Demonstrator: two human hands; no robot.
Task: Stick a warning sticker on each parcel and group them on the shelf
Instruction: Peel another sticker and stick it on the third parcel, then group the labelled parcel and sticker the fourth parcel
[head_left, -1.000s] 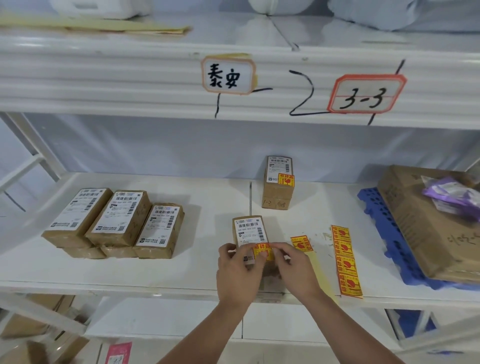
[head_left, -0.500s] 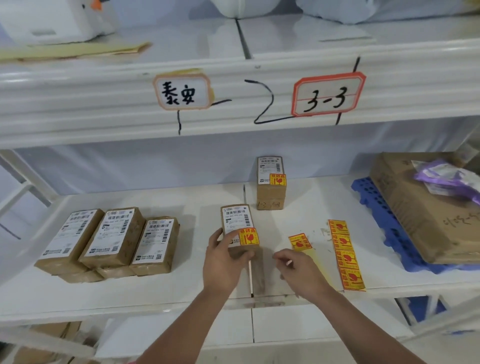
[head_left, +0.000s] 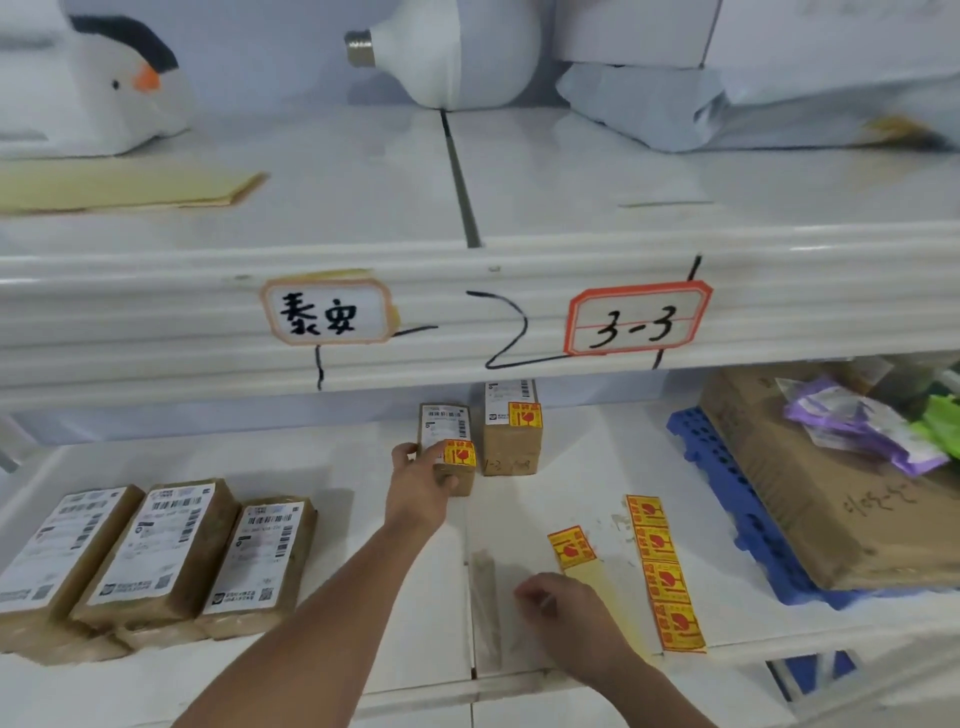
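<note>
parcel (head_left: 445, 428) in left hand (head_left: 418, 480), sticker strip (head_left: 665, 571) rt

A white shelf (head_left: 337, 483) carries small brown taped parcels, each with a white barcode label on top. At the left, three unstickered parcels lie flat, long sides touching: the left parcel (head_left: 62, 561), the middle parcel (head_left: 156, 551) and the right parcel (head_left: 260, 561), with more brown parcels showing beneath them. Toward the back near the middle, the left hand (head_left: 418, 480) grips the near parcel (head_left: 441, 428), which bears a yellow-and-red warning sticker (head_left: 460, 453) at its near right corner. Just beside it on the right stands the rear parcel (head_left: 511, 452), with its own sticker (head_left: 524, 414). At the front right lie a sticker strip (head_left: 665, 571) of four and, left of it, a single sticker (head_left: 571, 548) on pale backing.
</note>
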